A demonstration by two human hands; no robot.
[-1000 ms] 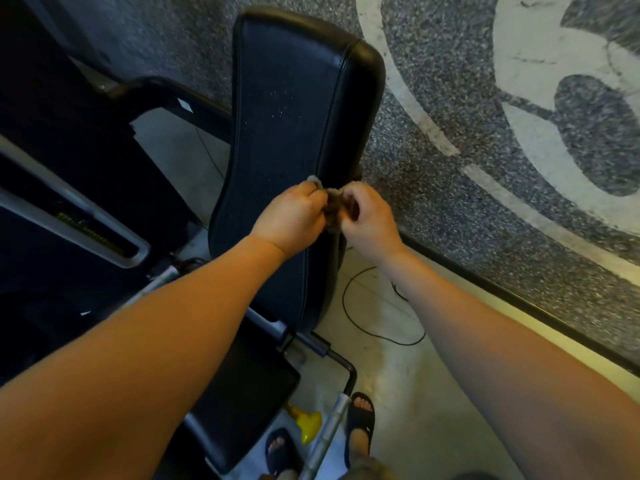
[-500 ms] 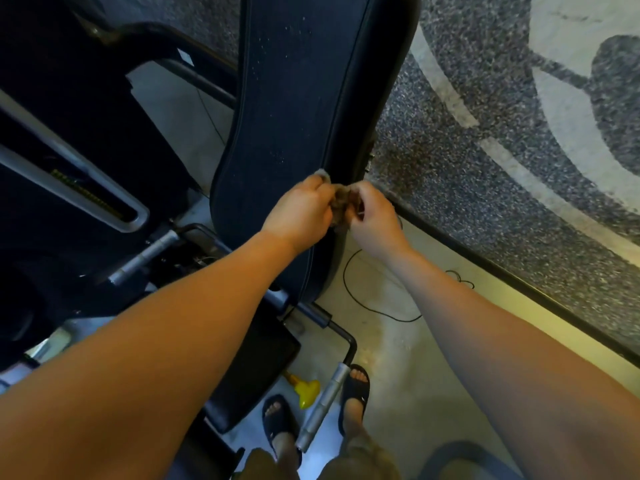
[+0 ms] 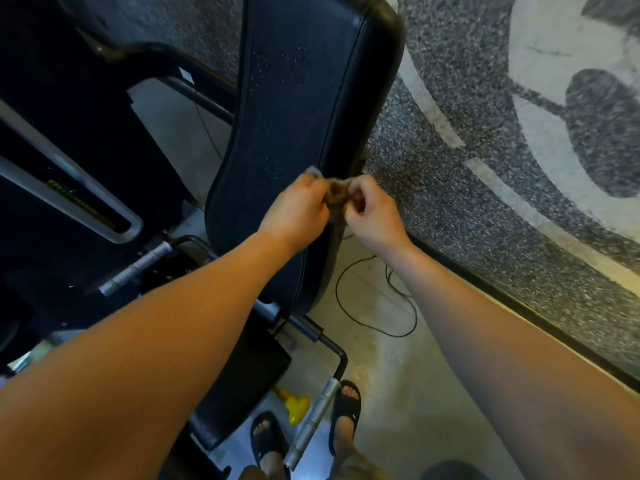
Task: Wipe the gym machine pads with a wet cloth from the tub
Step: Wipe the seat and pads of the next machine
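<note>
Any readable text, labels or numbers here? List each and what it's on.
None readable.
White sticker on the machine frame: too small.
Yellowish strip in the grey slot: blurred.
White painted marking on the speckled surface: cropped, no clear character.

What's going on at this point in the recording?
A person stands at a gym machine, gripping a small bunched brown cloth with both the left hand and the right hand. The cloth sits in front of the right edge of the upright black back pad, whose face shows pale specks, possibly droplets. Whether the cloth touches the pad is unclear.
</note>
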